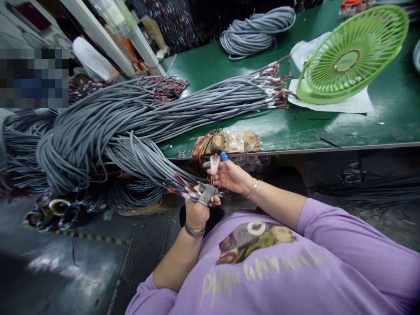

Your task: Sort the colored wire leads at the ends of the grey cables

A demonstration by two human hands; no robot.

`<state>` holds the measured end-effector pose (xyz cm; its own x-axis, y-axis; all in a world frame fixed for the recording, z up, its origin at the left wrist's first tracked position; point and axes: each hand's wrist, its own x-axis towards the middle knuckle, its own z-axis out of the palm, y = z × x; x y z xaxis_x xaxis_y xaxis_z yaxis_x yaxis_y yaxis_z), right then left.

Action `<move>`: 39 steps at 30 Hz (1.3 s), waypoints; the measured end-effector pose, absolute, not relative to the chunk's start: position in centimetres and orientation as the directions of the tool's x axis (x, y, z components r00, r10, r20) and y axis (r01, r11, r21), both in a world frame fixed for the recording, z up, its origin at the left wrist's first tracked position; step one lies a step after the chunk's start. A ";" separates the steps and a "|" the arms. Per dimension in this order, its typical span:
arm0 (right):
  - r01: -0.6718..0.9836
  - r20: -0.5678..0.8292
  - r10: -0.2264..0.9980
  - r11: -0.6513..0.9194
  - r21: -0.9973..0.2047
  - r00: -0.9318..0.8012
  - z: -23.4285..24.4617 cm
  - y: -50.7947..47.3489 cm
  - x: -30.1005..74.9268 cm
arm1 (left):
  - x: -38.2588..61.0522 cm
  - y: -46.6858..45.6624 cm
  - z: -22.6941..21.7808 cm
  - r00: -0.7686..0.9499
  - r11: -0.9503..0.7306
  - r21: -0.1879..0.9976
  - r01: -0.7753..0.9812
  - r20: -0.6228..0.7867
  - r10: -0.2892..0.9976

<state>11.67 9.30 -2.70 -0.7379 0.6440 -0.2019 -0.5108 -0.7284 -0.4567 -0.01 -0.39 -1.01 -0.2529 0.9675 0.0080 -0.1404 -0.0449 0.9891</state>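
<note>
My left hand (pixel 197 212), with a dark watch at the wrist, is closed around the stripped ends of a bunch of grey cables (pixel 157 162). A grey wrapped piece (pixel 206 194) lies across its fingers; whether it is a finger covering or part of the bunch, I cannot tell. Thin coloured wires (pixel 215 180) stick out above it. My right hand (pixel 234 176) wears a blue finger cot (pixel 224 156) and is closed close above those wires. A pale pinkish-white piece (pixel 215 164) shows at its fingers, too blurred to name. The fingertips look pressed together near the wires.
A device with red and black leads, taped to a wooden block (pixel 241 142), sits at the edge of the green table (pixel 278 127). Long grey cables (pixel 203 103) lie behind it. A coiled cable (pixel 256 33) and a green fan (pixel 352 57) stand farther back.
</note>
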 end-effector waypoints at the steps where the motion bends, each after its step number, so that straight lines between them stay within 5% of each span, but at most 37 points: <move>1: -0.518 -0.205 0.661 -0.713 -0.472 -0.722 -2.6 9.2 11.8 | 0.0 -0.5 -1.1 -0.261 -0.052 0.990 -0.134 0.015 0.965; 8: -0.545 -0.216 0.764 -0.600 -0.586 -0.608 -2.5 8.8 11.8 | 0.7 0.1 -1.3 -0.314 -0.069 0.989 -0.128 0.026 0.949; 27: -0.604 -0.170 0.754 -0.621 -0.499 -0.635 -3.5 9.1 11.0 | 1.0 0.8 -1.1 -0.361 0.002 0.991 -0.136 -0.051 0.931; 39: -0.498 -0.219 0.633 -0.740 -0.452 -0.743 -2.7 9.2 12.0 | 0.7 -0.6 -1.3 -0.353 -0.085 0.990 -0.115 0.040 0.935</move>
<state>12.00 9.19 -2.66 -0.7427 0.6328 -0.2190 -0.4976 -0.7404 -0.4518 0.68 -0.57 -1.32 -0.3530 0.9348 0.0395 -0.1154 -0.0854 0.9896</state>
